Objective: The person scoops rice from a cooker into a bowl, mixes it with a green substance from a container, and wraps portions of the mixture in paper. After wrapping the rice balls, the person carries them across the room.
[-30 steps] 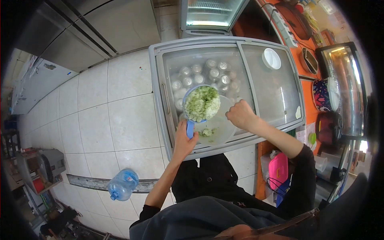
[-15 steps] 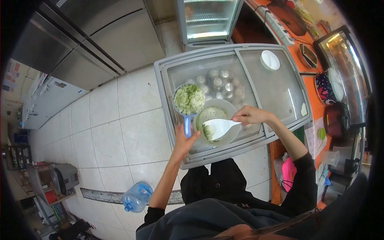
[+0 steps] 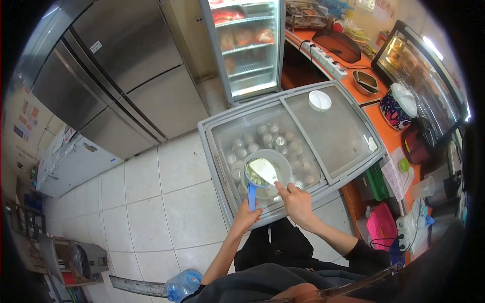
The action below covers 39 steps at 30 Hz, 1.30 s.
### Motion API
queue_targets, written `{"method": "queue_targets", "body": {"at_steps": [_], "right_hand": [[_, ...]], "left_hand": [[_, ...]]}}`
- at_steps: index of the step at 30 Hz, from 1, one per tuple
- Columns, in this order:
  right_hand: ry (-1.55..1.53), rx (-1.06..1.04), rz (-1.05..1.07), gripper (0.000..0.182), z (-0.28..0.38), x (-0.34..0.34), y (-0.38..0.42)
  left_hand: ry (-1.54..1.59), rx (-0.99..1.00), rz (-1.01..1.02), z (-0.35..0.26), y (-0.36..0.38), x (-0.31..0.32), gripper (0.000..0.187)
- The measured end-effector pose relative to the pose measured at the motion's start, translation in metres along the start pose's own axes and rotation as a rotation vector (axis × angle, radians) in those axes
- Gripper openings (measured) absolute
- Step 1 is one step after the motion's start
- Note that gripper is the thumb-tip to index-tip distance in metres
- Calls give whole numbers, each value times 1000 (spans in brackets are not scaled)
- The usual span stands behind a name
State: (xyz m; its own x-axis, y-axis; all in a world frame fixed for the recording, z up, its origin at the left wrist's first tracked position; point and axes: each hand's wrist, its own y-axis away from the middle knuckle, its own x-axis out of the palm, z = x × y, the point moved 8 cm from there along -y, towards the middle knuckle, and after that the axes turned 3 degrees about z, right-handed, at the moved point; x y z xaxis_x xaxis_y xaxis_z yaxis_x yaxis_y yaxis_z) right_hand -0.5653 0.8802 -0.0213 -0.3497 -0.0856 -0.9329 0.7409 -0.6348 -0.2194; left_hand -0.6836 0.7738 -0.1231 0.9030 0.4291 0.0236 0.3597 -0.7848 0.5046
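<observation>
My left hand (image 3: 246, 218) grips the blue handle of a scoop-like sieve (image 3: 252, 186) holding chopped green food, held over a pale bowl (image 3: 281, 159) that sits on the glass lid of a chest freezer (image 3: 348, 136). My right hand (image 3: 297, 201) holds a white spatula (image 3: 264, 170) whose blade lies inside the scoop, on the food. Round lidded tubs (image 3: 273, 132) show through the glass under the bowl.
A small white dish (image 3: 319, 100) rests on the freezer's far right lid. An orange counter (image 3: 389, 131) with a patterned pot, a display case (image 3: 422, 70) and power strip runs along the right. A glass-door fridge (image 3: 247, 45) stands behind. A water jug (image 3: 183, 284) lies on the tiled floor.
The scoop has come down over the bowl and looks much emptier. The spatula moved from the bowl into the scoop. My view tilted up, showing more of the room.
</observation>
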Motion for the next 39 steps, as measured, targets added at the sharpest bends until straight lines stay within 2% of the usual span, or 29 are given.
{"method": "queue_targets", "body": {"at_steps": [2, 4, 6, 8, 10, 11, 13, 14, 15, 17, 19, 21, 22, 23, 24, 25, 26, 27, 28, 30, 32, 33, 34, 35, 36, 38, 39], "right_hand": [[-111, 12, -3, 28, -14, -8, 0], [-231, 28, -10, 28, -28, -16, -10], [-457, 254, 17, 30, -71, -18, -20], [-130, 186, 132, 38, -90, -7, -26], [-184, 259, -136, 51, -110, -37, 5], [-598, 184, -219, 54, -135, 0, 29], [-1440, 380, 66, 59, -167, 56, 108], [-1888, 471, -139, 57, -166, 32, 152], [-2328, 474, -382, 56, -167, 6, 187], [-2375, 396, -670, 48, -201, -50, 274], [-2272, 428, -898, 40, -276, -36, 378], [-2543, 416, -1230, 38, -346, -45, 480], [-2472, 408, -1292, 35, -387, -60, 533], [-2398, 414, -1348, 33, -431, -83, 582], [-2173, 545, -1445, 32, -476, -110, 640], [-1949, 665, -1519, 31, -519, -141, 696], [-1786, 740, -1551, 29, -559, -176, 743], [-1633, 893, -1725, 28, -602, -198, 794], [-1464, 1047, -1889, 27, -640, -217, 841], [-1084, 958, -1648, 31, -712, -280, 906], [-592, 1288, -1561, 30, -735, -348, 917], [-624, 1293, -1545, 30, -760, -344, 922], [-3, 1355, -1255, 30, -767, -360, 915], [574, 1312, -906, 30, -771, -361, 892], [542, 1314, -904, 30, -781, -342, 890], [552, 1456, -593, 34, -801, -302, 878], [545, 1445, -593, 34, -804, -305, 874]], "left_hand": [[27, -19, 11, 24, -3, -1, 34], [20, 16, -3, 22, 9, -4, 33], [11, 28, 13, 9, 26, 1, 32], [16, 94, -18, -28, 60, 18, 29], [-175, 190, 96, -51, 78, 54, 26], [-228, 183, 201, -55, 86, 85, 25], [-320, 182, 453, -59, 92, 167, 23], [-355, 98, 565, -47, 97, 218, 25], [-394, 10, 659, -30, 105, 264, 26], [-512, -12, 901, 17, 121, 364, 28], [-570, -138, 1118, 85, 147, 468, 34], [-525, -111, 1358, 134, 183, 574, 46], [-541, -98, 1382, 158, 194, 616, 46], [-617, 305, 1388, 158, 200, 665, 50], [-659, 721, 1346, 158, 213, 710, 54], [-649, 735, 1346, 168, 214, 750, 54], [-625, 632, 1361, 180, 213, 785, 57], [-612, 519, 1372, 194, 209, 812, 59], [-628, 512, 1368, 207, 203, 835, 59], [-532, 253, 1245, 236, 176, 863, 60], [-569, 190, 1159, 242, 154, 875, 61], [-610, 134, 1085, 245, 140, 871, 61], [-626, 125, 1058, 245, 130, 868, 61], [-639, 173, 972, 241, 117, 863, 59], [-653, 223, 891, 236, 105, 854, 57], [-680, 204, 811, 242, 78, 835, 56], [-686, 190, 752, 237, 71, 830, 56]]}}
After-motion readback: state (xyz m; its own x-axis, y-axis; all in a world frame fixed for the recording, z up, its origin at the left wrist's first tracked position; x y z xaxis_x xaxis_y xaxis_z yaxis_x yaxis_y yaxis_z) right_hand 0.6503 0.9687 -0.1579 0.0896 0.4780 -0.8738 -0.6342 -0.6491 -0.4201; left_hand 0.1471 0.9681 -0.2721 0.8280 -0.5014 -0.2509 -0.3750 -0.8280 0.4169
